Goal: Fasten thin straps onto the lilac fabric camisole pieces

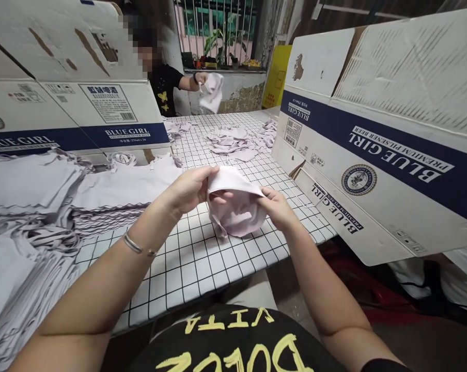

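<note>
A pale lilac fabric garment [241,219] hangs stretched between my two hands, just above the grid-patterned table. My left hand [195,191] grips its left edge, with the thumb on top and some fingertips showing inside the opening. My right hand [278,206] pinches the right end of its upper band between thumb and fingers. The band lies taut, while the lower part droops in loose folds. Whether it is underwear or a top I cannot tell.
Stacks of similar lilac pieces [113,186] lie at left, and a loose pile [233,142] lies farther back. Large beer cartons [113,111] stand left and right [373,144]. Across the table [171,268] a person [167,85] holds up another fabric piece [212,93].
</note>
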A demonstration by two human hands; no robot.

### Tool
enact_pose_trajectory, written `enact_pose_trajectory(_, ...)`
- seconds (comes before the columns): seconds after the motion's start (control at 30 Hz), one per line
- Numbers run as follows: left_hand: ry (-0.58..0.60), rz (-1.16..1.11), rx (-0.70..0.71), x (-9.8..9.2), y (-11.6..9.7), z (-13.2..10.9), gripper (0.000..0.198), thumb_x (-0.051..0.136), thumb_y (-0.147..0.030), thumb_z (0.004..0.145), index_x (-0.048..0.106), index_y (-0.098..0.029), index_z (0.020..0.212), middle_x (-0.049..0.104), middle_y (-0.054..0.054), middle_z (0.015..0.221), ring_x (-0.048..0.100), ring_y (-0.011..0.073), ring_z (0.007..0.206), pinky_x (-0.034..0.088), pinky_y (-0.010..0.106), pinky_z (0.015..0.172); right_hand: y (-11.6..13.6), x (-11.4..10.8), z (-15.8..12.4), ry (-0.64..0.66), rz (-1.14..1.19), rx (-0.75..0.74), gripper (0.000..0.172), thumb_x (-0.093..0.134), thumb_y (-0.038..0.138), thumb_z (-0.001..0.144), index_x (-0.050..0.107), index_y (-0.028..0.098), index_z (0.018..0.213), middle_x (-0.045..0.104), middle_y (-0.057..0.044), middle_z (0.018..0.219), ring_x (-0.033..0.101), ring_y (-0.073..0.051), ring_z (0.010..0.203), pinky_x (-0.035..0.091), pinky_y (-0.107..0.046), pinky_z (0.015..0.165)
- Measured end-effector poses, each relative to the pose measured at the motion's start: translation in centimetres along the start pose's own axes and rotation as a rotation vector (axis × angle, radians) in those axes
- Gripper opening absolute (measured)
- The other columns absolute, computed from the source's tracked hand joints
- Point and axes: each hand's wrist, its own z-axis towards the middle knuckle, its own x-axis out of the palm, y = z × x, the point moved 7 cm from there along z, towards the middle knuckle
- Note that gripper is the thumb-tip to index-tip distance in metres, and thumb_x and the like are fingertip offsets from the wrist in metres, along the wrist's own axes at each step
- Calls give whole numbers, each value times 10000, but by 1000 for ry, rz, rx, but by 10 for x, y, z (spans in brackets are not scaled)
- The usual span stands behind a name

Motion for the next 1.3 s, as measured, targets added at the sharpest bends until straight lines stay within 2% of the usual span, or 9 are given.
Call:
enact_pose_trajectory(0.1,2,290,-22,-25,14,10,299,693,-320,769,576,-114,952,628,114,850,620,176,674,490,247,510,0,-1,3,229,219,140,345,653,496,774,664,169,880,707,-71,852,657,-201,816,535,-342,752)
enact_pose_trajectory(0.27,-492,681,361,-36,32,-1,348,685,-345,767,515,-164,1010,530,95,1071,541,188,942,472,340,812,14,12,9,397,462,197,534,445,640,874,646,146,913,709,-114,917,642,-256,1012,533,-409,851)
enact_pose_trajectory(0.37,-358,606,634,4,51,-22,225,589,-337,848,515,-182,994,542,65,1014,529,173,942,449,350,871,22,18,17,412,555,158,578,296,631,928,633,163,965,710,-104,949,620,-256,1078,515,-439,905)
enact_pose_trajectory(0.5,-245,576,677,31,62,-27,409,701,-352,750,543,-194,1094,564,72,1073,534,182,933,452,331,826,26,11,24,358,488,78,583,260,647,920,610,208,1076,701,-77,1012,605,-258,1093,501,-471,912)
enact_pose_trajectory(0.73,-111,511,491,23,0,29,150,487,-234,856,588,-163,769,576,-4,700,526,117,661,403,230,611,35,-62,34,-128,-113,-59,477,703,562,702,589,188,976,654,-86,957,609,-243,935,510,-408,829)
enact_pose_trajectory(0.87,34,747,516,53,-34,41,147,474,-170,828,551,-150,705,548,-4,688,505,112,657,376,226,603,65,-32,31,-23,-282,-292,549,770,372,661,510,241,1127,636,-40,997,604,-182,852,518,-326,737)
enact_pose_trajectory(0.97,31,885,558,62,-46,39,98,481,-139,796,575,-147,770,578,10,750,515,127,705,381,237,628,79,-10,32,-39,-381,-348,293,644,238,732,564,210,1014,623,0,793,578,-150,698,481,-278,631)
enact_pose_trajectory(1.17,-267,1418,396,-5,-30,42,162,574,-80,641,579,-176,771,586,52,877,534,187,778,372,270,625,118,-47,28,-292,-729,-433,241,501,114,700,668,165,866,650,-33,793,564,-159,709,433,-271,624)
enact_pose_trajectory(1.3,-241,1186,41,-55,-13,48,136,581,-100,618,586,-176,730,605,30,777,558,167,704,413,253,586,129,-93,28,-380,-969,-269,181,555,113,662,693,175,762,633,-19,683,553,-161,671,401,-268,615)
